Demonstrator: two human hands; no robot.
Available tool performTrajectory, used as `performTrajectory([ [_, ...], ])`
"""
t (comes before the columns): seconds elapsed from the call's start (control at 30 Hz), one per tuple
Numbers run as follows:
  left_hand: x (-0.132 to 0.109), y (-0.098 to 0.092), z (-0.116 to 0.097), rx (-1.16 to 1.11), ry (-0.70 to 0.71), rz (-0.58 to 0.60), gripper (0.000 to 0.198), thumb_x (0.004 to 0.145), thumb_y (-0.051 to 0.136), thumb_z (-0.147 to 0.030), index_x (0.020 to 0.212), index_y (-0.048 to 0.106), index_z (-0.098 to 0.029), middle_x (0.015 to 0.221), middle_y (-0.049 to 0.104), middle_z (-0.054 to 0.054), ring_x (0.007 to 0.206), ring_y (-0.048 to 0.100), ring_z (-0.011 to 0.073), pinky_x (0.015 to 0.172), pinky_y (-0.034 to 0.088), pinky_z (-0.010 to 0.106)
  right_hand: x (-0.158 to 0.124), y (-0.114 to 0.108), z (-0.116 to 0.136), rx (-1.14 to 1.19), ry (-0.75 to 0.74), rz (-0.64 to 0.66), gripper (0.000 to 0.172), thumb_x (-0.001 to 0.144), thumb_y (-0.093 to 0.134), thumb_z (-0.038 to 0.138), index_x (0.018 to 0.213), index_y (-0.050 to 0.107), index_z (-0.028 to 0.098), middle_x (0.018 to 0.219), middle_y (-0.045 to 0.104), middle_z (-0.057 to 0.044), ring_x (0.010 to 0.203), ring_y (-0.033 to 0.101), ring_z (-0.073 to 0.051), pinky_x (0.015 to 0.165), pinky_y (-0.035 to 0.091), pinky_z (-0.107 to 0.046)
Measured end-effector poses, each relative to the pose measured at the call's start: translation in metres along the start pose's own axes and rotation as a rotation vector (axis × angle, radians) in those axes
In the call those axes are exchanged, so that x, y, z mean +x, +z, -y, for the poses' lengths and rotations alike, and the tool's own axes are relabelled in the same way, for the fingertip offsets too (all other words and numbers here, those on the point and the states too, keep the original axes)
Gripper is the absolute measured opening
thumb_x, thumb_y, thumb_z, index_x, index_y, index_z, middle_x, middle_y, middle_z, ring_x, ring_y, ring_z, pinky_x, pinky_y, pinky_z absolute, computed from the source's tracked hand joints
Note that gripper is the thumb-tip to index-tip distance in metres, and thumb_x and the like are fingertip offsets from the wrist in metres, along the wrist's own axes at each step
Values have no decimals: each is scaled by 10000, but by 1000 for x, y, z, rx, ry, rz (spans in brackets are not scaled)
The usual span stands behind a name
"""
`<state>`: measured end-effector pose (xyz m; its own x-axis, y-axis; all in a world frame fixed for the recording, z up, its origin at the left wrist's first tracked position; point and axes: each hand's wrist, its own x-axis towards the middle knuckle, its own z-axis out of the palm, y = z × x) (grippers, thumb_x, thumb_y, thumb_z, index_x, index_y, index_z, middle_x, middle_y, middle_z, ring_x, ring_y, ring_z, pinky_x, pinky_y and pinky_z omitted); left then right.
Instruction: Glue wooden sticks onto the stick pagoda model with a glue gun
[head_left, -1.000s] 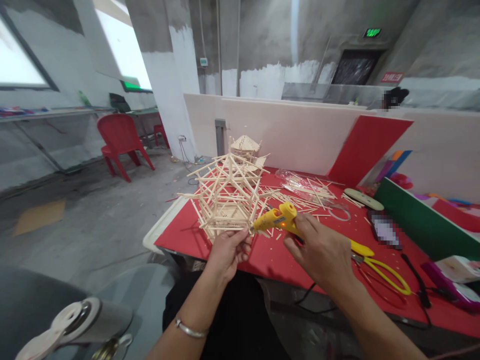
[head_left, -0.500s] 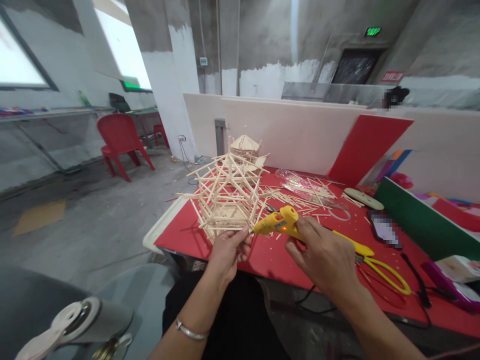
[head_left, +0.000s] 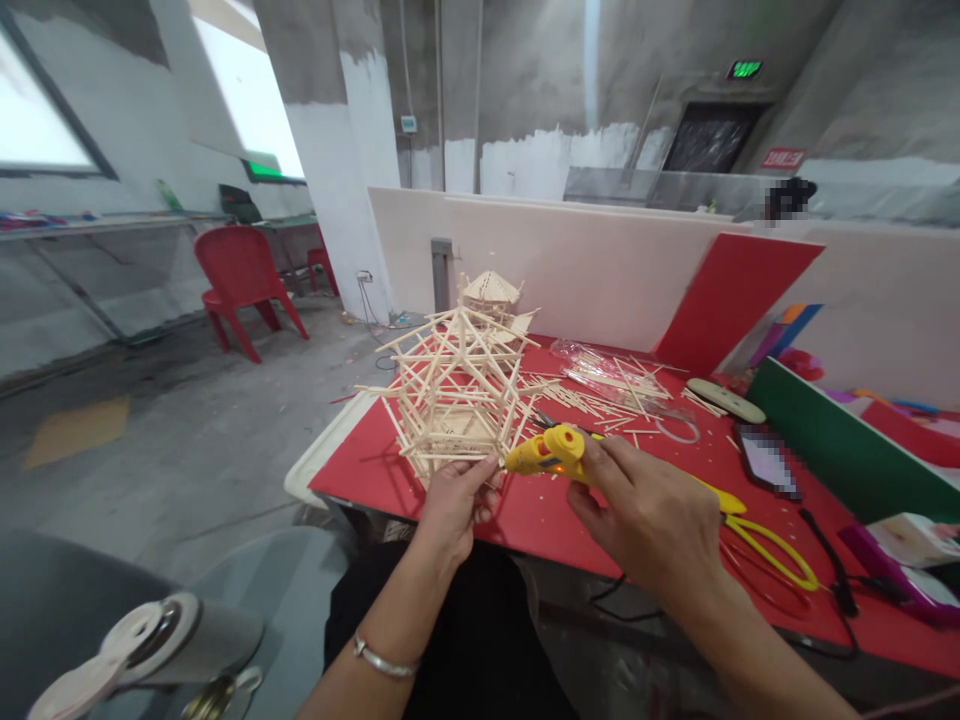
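A wooden stick frame (head_left: 459, 400) with a pointed, open roof stands at the near left of the red table (head_left: 517, 515). My left hand (head_left: 459, 500) pinches its lower front edge between thumb and fingers. In my right hand (head_left: 645, 500) is a yellow glue gun (head_left: 551, 452), its nozzle pointing left, close to my left fingertips at the frame's lower right corner. Whether the nozzle touches the wood is too small to tell. Behind the frame is a smaller stick model (head_left: 492, 288) with a finished roof.
Loose sticks (head_left: 585, 395) and a plastic bag lie behind the glue gun. Yellow-handled pliers (head_left: 772, 550), a phone (head_left: 769, 460) and a green board (head_left: 840, 440) are at the right. A cup (head_left: 202, 635) stands at the lower left. A person's head shows beyond the partition.
The glue gun and my right hand have shifted and tilted slightly, with the nozzle still beside the frame's corner. My left hand keeps its pinch in nearly the same place.
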<state>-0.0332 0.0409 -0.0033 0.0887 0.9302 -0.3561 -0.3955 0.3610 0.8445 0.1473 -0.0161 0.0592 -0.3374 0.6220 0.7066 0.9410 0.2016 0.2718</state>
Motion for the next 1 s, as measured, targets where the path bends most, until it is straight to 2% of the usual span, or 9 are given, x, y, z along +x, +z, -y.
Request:
performTrajectory([
  [0.13,0,0,-1,12,5,-2,335,601,791,-392,662,616,-112,562,611,4,381,473,41,322,297,132,-2,0,2,-1,-11,-3,329,804,549,251,1123,603,195,869,674,-8,660,570,-125,599,335,-264],
  [0.23,0,0,0,14,3,-24,347,584,799,-399,650,609,-116,560,611,2,373,473,43,317,291,137,-6,1,-1,17,67,-16,285,808,577,324,1060,611,195,850,667,-2,634,568,-117,557,321,-252],
  [0.33,-1,0,0,11,-1,-28,343,581,801,-394,659,609,-121,576,627,9,378,481,46,320,292,139,-13,4,-10,75,261,3,312,790,590,481,882,607,184,725,619,5,554,531,-110,490,284,-237],
  [0.47,-1,-1,1,1,15,-16,315,618,780,-386,668,606,-128,597,637,12,393,488,47,324,292,137,-29,12,-31,275,594,157,439,727,579,639,715,536,202,545,498,38,462,455,-114,460,297,-230],
  [0.57,-1,-2,0,-4,4,-24,292,642,762,-379,684,616,-129,615,640,12,401,492,46,331,299,134,-42,18,-46,418,832,258,450,673,617,648,740,567,205,551,520,31,467,471,-129,464,341,-245],
  [0.67,-1,-2,0,-14,-17,-15,277,661,744,-378,685,627,-128,614,629,5,408,497,43,339,311,131,-56,25,-57,597,1048,270,479,655,631,641,805,598,187,617,564,1,527,510,-150,500,391,-268],
  [0.83,-1,1,0,-45,-15,-40,283,651,749,-384,667,614,-136,586,598,-19,405,492,42,333,309,129,-84,51,-73,1079,1291,211,435,713,612,602,812,590,179,538,502,31,480,467,-116,474,410,-242],
  [0.93,-3,3,-1,-49,-8,-30,293,629,768,-378,668,614,-131,586,593,-24,398,481,36,326,296,127,-103,72,-86,1065,1371,201,469,680,649,584,876,610,160,603,549,6,521,526,-140,462,430,-246],
  [1.0,-3,4,-2,-43,-4,-37,295,608,784,-362,661,612,-128,582,594,-26,398,479,36,324,293,127,-116,85,-96,975,1356,229,490,706,599,600,867,624,138,647,587,-27,571,575,-173,481,454,-268],
])
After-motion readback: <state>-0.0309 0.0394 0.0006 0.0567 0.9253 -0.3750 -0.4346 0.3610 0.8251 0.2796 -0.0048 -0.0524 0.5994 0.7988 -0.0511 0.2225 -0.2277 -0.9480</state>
